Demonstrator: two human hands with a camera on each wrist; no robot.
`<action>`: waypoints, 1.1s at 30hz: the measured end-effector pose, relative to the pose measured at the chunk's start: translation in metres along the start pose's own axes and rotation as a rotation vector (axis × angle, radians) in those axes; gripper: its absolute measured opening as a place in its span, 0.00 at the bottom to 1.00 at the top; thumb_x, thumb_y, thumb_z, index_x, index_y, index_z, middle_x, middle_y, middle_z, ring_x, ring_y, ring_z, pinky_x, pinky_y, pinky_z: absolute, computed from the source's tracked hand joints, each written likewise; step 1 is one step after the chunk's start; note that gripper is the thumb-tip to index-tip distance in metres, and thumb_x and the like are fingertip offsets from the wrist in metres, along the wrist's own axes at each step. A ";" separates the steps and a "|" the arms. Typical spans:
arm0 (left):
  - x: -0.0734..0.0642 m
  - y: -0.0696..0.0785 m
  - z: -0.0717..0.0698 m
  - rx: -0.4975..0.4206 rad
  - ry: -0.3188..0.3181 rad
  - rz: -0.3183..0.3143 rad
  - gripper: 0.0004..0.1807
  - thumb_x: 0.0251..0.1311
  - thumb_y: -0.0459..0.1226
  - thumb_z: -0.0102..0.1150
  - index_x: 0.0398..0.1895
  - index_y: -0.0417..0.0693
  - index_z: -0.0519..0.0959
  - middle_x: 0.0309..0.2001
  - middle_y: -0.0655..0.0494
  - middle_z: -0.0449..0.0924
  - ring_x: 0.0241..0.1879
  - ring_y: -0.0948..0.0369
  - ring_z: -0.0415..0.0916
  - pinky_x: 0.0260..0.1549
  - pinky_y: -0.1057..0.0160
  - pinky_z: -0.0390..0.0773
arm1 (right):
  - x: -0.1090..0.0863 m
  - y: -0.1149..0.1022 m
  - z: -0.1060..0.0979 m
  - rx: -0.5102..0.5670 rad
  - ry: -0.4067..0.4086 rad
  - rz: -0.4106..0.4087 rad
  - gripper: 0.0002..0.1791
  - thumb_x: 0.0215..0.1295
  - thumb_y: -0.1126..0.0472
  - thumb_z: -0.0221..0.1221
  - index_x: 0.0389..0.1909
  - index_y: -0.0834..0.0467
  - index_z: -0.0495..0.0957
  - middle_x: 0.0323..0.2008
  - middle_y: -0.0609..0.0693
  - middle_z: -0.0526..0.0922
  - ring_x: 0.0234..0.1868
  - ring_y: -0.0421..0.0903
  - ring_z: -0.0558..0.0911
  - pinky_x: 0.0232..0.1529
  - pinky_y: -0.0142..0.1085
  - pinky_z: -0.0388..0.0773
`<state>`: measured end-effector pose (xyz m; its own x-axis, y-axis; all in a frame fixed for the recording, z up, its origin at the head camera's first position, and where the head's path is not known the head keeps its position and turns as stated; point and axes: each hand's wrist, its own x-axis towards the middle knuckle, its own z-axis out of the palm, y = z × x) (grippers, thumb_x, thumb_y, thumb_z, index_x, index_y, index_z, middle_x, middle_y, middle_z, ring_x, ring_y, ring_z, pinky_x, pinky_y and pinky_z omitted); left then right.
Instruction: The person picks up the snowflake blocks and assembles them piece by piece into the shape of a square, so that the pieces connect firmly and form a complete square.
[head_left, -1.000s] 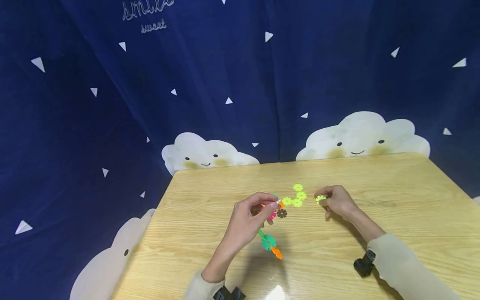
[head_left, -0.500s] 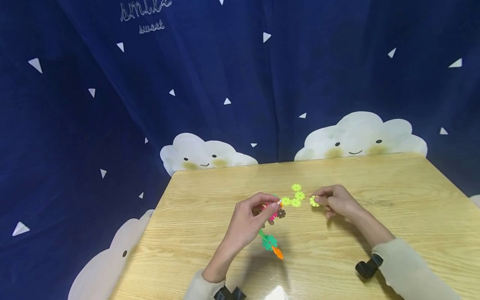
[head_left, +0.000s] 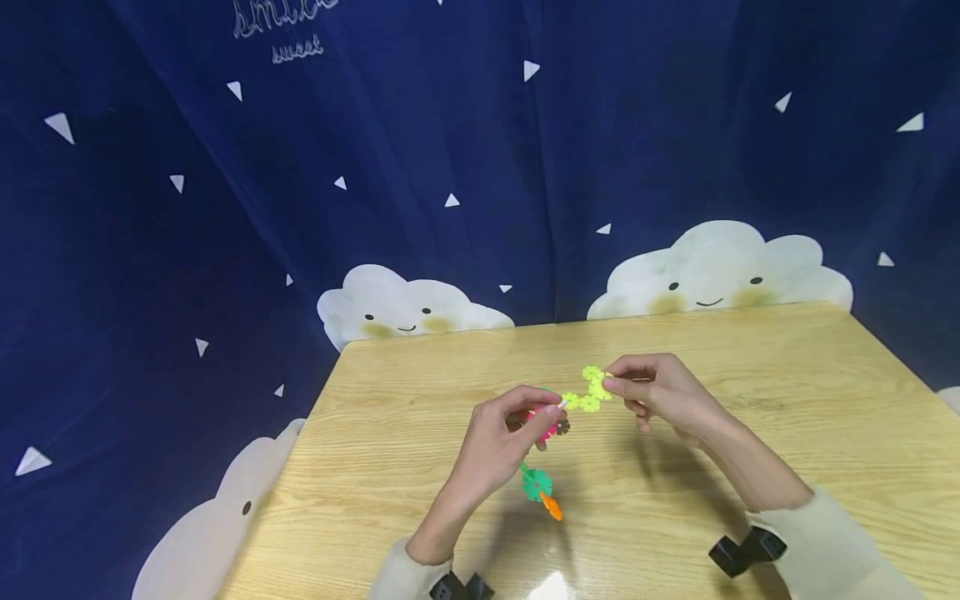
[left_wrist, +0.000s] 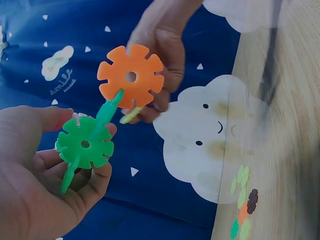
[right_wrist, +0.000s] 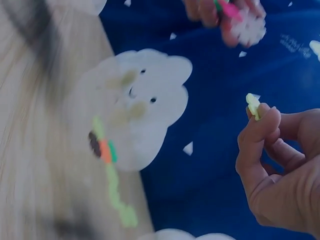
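My left hand (head_left: 487, 442) holds a chain of notched snowflake discs above the table. In the left wrist view a green disc (left_wrist: 75, 134) and an orange disc (left_wrist: 145, 62) in this chain show plainly, with narrow green ones seen edge-on. A white disc (right_wrist: 252, 32) and part of a pink disc (right_wrist: 230, 9) appear at this hand in the right wrist view. My right hand (head_left: 667, 396) pinches a small yellow-green snowflake disc (right_wrist: 253, 106) between thumb and fingers. The two hands are apart; in the head view the held yellow-green disc overlaps similar ones behind it.
On the wooden table (head_left: 712, 350) lie several loose yellow-green discs (head_left: 589, 404). Beside them are a brown disc (left_wrist: 252, 201), an orange one (left_wrist: 243, 214) and a teal one (left_wrist: 234, 228). A dark blue curtain (head_left: 420, 125) with clouds hangs behind the table.
My right hand has moved left with the yellow-green disc, toward the left hand. The left hand stays nearly still with its chain.
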<state>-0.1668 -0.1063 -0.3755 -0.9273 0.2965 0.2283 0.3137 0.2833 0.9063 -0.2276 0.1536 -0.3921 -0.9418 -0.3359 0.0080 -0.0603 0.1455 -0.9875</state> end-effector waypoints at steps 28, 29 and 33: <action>0.000 0.001 0.002 0.015 -0.005 0.024 0.11 0.73 0.47 0.62 0.51 0.57 0.87 0.37 0.63 0.89 0.27 0.61 0.81 0.30 0.67 0.79 | -0.021 -0.030 0.038 0.041 0.074 -0.203 0.12 0.68 0.64 0.68 0.49 0.64 0.81 0.29 0.49 0.83 0.16 0.46 0.70 0.15 0.38 0.76; 0.001 0.001 0.002 0.016 -0.006 0.024 0.11 0.73 0.48 0.62 0.51 0.57 0.87 0.37 0.64 0.89 0.27 0.60 0.81 0.30 0.67 0.79 | -0.022 -0.030 0.038 0.039 0.075 -0.202 0.12 0.68 0.64 0.68 0.49 0.63 0.81 0.29 0.49 0.83 0.16 0.46 0.70 0.15 0.38 0.75; 0.001 0.001 0.003 0.007 -0.009 0.025 0.10 0.72 0.48 0.63 0.49 0.58 0.87 0.37 0.64 0.89 0.27 0.58 0.81 0.28 0.68 0.76 | -0.022 -0.029 0.041 0.035 0.071 -0.223 0.11 0.68 0.65 0.68 0.48 0.64 0.81 0.29 0.52 0.83 0.16 0.43 0.70 0.15 0.38 0.75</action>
<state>-0.1669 -0.1030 -0.3757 -0.9173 0.3117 0.2479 0.3384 0.2818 0.8978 -0.1917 0.1183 -0.3700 -0.9275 -0.2897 0.2363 -0.2590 0.0421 -0.9650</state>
